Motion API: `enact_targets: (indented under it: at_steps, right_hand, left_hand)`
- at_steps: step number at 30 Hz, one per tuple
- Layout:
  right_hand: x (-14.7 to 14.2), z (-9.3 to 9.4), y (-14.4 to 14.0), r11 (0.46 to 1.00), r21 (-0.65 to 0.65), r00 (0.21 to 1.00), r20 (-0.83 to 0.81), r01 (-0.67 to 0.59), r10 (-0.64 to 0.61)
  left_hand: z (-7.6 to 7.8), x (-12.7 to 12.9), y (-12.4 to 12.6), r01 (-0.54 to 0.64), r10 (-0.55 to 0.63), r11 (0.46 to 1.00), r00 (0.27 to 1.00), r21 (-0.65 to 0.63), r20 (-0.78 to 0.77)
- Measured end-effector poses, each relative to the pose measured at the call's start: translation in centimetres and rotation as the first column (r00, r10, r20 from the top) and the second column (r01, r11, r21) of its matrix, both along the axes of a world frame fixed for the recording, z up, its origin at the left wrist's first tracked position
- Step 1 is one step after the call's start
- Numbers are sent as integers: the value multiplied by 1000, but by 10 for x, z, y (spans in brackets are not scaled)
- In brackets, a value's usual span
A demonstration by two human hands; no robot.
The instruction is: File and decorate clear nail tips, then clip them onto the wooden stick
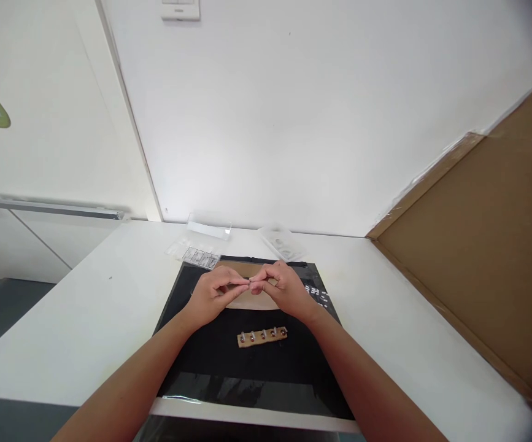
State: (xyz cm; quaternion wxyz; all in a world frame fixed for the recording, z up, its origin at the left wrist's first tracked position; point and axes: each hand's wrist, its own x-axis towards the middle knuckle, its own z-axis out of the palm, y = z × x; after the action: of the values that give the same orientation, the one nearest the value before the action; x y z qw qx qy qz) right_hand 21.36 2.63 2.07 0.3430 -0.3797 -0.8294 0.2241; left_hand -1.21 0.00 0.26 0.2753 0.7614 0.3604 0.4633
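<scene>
My left hand [213, 296] and my right hand [283, 288] meet fingertip to fingertip above a black mat [210, 362] on the white table. Between the fingertips of both hands is a tiny part [248, 283], too small to identify. Under the hands lies a tan card sheet [247, 301]. In front of the hands, nearer to me, a small tan strip [262, 337] lies on the mat with several small metal pieces standing in a row on it.
A clear compartment box [195, 255] with small parts and a clear lid [209, 228] lie beyond the mat on the left. A clear bag [283, 244] lies behind the mat. Loose small pieces [317, 294] sit at the mat's right. A cardboard panel [486, 245] leans at the right.
</scene>
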Motion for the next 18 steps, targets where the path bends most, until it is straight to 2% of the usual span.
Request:
enact_targets:
  at_steps: [3,8,14,16,18]
  right_hand:
    - [0,1,0,1000,-18,1000,5,-2,2]
    - [-3,-2,-1,1000,-11,1000,18,21,-21]
    - [-5,-3,-1,999,-27,999,-9,35,-35]
    - [-5,-3,-1,999,-41,999,-25,28,-29]
    - [-5,-3,-1,998,-58,999,-38,15,-18]
  left_hand:
    - [0,1,0,-15,15,1000,1000,-6,-13]
    - [-5,3,0,-102,107,989,993,104,-47]
    - [-6,6,-2,-154,158,977,987,149,-17]
    - [-3,6,-3,-136,138,984,990,119,-10]
    - [-1,6,-4,-87,87,996,996,22,21]
